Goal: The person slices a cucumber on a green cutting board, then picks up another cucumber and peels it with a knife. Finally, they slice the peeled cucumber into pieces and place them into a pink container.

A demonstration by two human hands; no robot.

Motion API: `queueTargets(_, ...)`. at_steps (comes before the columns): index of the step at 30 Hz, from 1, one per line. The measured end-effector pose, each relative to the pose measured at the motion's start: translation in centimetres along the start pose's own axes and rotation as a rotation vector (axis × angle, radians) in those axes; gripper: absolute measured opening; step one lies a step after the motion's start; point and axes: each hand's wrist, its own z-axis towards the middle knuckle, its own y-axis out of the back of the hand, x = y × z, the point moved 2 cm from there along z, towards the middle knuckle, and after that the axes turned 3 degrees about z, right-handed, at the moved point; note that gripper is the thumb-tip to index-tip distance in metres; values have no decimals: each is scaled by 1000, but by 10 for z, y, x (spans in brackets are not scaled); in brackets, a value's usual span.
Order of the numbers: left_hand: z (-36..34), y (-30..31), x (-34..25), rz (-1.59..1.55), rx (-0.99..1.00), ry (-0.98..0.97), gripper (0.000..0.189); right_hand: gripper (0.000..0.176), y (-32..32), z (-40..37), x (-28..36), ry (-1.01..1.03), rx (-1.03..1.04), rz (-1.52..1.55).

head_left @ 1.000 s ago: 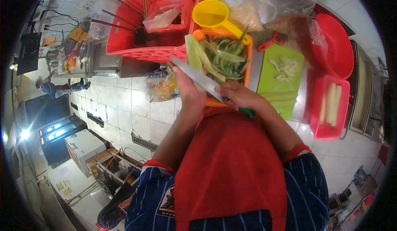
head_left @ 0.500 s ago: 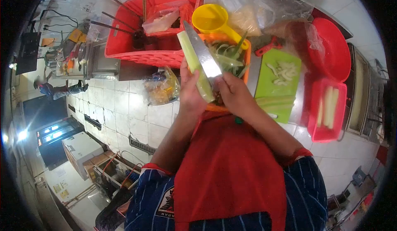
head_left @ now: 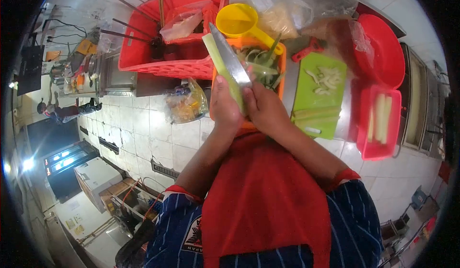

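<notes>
A long, pale green peeled cucumber [head_left: 216, 57] is gripped in my left hand [head_left: 226, 102], its far end pointing up and away. My right hand [head_left: 266, 106] is closed around the handle of a kitchen knife, hiding that handle. The broad knife blade [head_left: 231, 59] lies lengthwise along the cucumber, tip near its far end. Both hands are over an orange basket [head_left: 283, 69] holding green peelings [head_left: 261, 69]. To the right, a green cutting board [head_left: 303, 88] carries pale cut pieces [head_left: 327, 80] and long green strips [head_left: 316, 114].
A yellow dipper [head_left: 255, 29] rests across the basket's far side. At the back left stands a red crate [head_left: 167, 70]. Peeled cucumbers [head_left: 381, 117] lie in a red tub [head_left: 366, 151] at right, before a red basin [head_left: 390, 69]. A person [head_left: 64, 113] is far left.
The knife blade has shifted slightly along the cucumber and sits closer over it. My hands are a little nearer together. The whole view has shifted slightly.
</notes>
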Motion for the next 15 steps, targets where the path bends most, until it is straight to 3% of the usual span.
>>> queueTargets(3, 2, 1, 3, -54, -64, 42, 59, 32, -3, 2, -7, 18, -11, 36)
queueTargets(15, 15, 11, 12, -129, 17, 197, 53, 32, -7, 9, -30, -9, 44, 226)
